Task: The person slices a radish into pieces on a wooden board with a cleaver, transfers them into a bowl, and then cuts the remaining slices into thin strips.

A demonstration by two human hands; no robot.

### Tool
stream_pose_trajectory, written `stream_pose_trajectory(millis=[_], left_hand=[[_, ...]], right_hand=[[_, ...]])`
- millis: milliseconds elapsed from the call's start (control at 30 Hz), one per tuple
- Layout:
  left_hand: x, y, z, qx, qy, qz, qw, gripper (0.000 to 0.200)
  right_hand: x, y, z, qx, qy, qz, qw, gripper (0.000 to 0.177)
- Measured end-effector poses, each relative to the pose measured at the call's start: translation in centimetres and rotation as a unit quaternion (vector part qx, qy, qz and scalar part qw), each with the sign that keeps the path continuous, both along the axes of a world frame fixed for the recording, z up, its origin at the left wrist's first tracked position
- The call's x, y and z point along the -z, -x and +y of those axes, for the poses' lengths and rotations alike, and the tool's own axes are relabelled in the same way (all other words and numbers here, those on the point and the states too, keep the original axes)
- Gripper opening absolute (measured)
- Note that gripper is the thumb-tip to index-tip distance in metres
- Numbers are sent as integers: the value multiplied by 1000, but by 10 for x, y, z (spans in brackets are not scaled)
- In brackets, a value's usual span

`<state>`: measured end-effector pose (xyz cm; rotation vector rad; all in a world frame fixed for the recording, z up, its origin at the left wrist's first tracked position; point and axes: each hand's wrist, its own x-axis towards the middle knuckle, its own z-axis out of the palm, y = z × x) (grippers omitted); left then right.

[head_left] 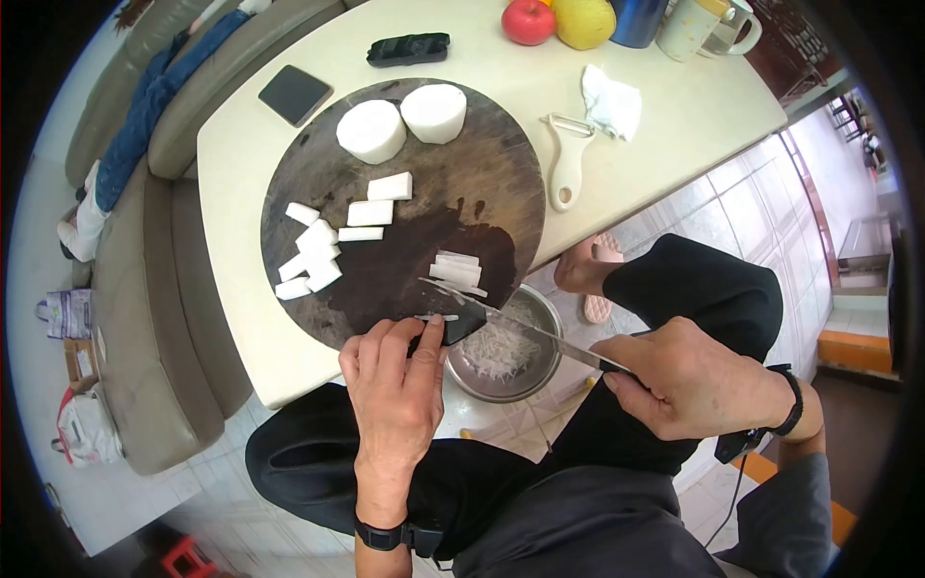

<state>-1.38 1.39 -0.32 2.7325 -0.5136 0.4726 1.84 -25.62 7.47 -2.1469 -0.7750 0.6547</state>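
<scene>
My right hand [670,376] is wrapped round the handle of a knife [549,337], whose blade reaches left over the near edge of the round dark cutting board [424,202]. My left hand [395,376] rests at that edge, its fingers pressed on something black beside a thin white strip [439,317]. White slices [457,272] lie just beyond the blade. Farther left on the board are several white blocks [370,213], and two thick white rounds [372,131] stand at the back. Below the board edge, a metal bowl [515,386] holds white shreds [501,353].
On the cream table [241,318] are a phone [295,94], a black object [408,49], a peeler [570,164], a crumpled tissue [611,102], a red fruit [528,21], a yellow fruit [585,21] and mugs [690,29]. A person's legs [145,125] rest on the sofa.
</scene>
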Motion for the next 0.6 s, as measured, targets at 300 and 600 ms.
stream_pose_trajectory(millis=[300,600], left_hand=[[3,12,-3,-27,-44,8,999,29],[7,13,-7,-38,-27,-4,999,27]], right_hand=[[-3,-10,-1,-66,45,-65,995,15],[-20,-34,1,-155,130,-136,970,22]])
